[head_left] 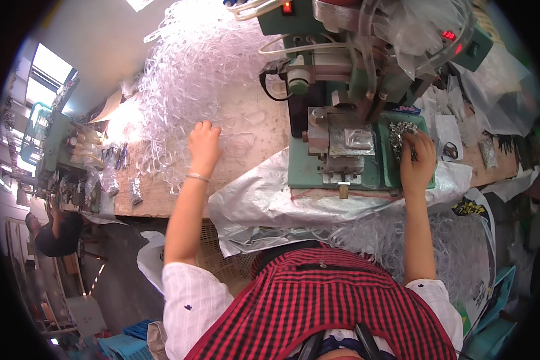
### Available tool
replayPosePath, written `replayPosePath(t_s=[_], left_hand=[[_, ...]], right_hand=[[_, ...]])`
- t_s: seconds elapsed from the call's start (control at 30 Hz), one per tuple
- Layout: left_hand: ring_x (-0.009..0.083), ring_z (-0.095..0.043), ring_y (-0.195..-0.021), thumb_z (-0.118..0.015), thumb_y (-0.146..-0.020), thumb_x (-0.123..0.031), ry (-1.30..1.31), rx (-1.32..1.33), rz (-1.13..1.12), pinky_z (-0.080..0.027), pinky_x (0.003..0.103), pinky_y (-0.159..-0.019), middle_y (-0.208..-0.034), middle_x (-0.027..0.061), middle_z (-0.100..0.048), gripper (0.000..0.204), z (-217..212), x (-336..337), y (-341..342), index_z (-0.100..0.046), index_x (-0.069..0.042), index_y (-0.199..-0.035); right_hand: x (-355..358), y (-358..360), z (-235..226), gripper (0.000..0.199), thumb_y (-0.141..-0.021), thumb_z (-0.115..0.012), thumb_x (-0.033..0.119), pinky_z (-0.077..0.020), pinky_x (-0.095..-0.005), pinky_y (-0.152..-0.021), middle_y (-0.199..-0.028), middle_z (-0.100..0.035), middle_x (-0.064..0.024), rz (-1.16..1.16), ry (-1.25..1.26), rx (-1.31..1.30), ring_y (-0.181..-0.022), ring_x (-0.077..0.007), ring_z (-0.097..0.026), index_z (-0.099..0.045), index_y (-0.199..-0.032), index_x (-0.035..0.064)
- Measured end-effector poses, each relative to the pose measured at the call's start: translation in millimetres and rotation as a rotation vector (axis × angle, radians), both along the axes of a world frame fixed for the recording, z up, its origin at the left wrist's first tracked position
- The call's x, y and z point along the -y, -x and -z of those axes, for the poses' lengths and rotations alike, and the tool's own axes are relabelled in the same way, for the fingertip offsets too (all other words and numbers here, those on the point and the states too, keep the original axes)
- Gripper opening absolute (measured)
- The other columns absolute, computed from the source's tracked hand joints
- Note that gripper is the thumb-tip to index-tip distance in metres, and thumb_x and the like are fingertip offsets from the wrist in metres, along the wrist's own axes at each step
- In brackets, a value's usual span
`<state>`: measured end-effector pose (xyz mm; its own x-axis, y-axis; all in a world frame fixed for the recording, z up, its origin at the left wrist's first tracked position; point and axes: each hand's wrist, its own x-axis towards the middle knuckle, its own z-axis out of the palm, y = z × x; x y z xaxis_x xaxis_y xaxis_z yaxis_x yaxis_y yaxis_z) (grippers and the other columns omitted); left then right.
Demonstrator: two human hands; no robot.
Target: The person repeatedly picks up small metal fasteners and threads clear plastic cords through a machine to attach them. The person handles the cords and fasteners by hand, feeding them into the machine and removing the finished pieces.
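My left hand (204, 146) is over the wooden table, its fingers curled beside a big heap of clear plastic eyeglass frames (180, 90). A single clear frame (239, 144) lies just right of that hand; whether the fingers grip a frame is hidden. My right hand (420, 161) reaches into a green tray (392, 171) with its fingers bent down among small shiny metal parts (400, 133). What its fingertips pinch cannot be made out. Between my hands stands a green bench machine with a metal fixture (342, 135), on which a small clear piece (358, 138) rests.
Hoses and a plastic bag (402, 36) hang at the machine's head. Silvery sheeting (252, 186) covers the table's front edge. More clear frames (426, 246) fill a bag below right. A small packet (136, 190) lies at left. Another person (57, 231) sits far left.
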<state>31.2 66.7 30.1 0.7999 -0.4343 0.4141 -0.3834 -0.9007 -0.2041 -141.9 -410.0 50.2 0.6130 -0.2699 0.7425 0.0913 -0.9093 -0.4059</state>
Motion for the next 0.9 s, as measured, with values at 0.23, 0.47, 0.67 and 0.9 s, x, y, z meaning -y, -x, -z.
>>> replayPosePath(t_s=[0.23, 0.47, 0.67, 0.9], left_hand=[[0.0300, -0.065, -0.083, -0.071, -0.077, -0.004, 0.367, 0.031, -0.018, -0.052, 0.040, -0.073, -0.084, 0.0080, -0.068, 0.005, -37.9, -1.3, 13.1, -0.070, -0.006, -0.082], [0.0130, -0.064, -0.064, -0.063, -0.095, -0.008, 1.473, -1.236, 0.302, -0.048, 0.025, -0.053, -0.077, 0.0079, -0.068, 0.023, -99.8, 116.7, 147.2, -0.058, -0.002, -0.117], [0.0133, -0.058, -0.052, -0.045, -0.107, -0.029, 1.463, -1.848, 0.298, -0.039, 0.023, -0.035, -0.063, 0.0089, -0.062, 0.036, -124.2, 212.7, 157.0, -0.061, 0.002, -0.117], [0.0111, -0.052, -0.044, -0.047, -0.106, -0.030, 1.523, -1.813, 0.210, -0.037, 0.022, -0.035, -0.061, 0.0101, -0.062, 0.043, -123.1, 227.4, 148.4, -0.063, 0.006, -0.123]], right_hand=[[6.7, 48.3, 2.9, 0.015, -0.086, -0.070, 0.003, -0.0489, -0.0410, -0.095, -0.107, -0.071, -0.0138, 0.127, -0.125, -0.010, -0.109, -0.0328, -0.065, -0.072, -0.101, 0.0054], [20.8, 73.6, 4.9, 0.024, -0.078, -0.077, 0.013, -0.0491, -0.0443, -0.079, -0.088, -0.066, -0.0118, 0.248, 0.167, -0.258, -0.088, -0.0339, -0.062, -0.071, -0.100, 0.0048], [16.7, 21.1, -3.2, 0.011, -0.080, -0.075, 0.015, -0.0490, -0.0448, -0.076, -0.082, -0.067, -0.0105, 0.216, 0.083, -0.264, -0.085, -0.0335, -0.061, -0.069, -0.085, 0.0066], [22.7, 22.2, 8.8, 0.010, -0.080, -0.075, 0.015, -0.0495, -0.0437, -0.078, -0.104, -0.068, -0.0079, 0.174, 0.024, -0.196, -0.094, -0.0324, -0.063, -0.069, -0.087, 0.0115]])
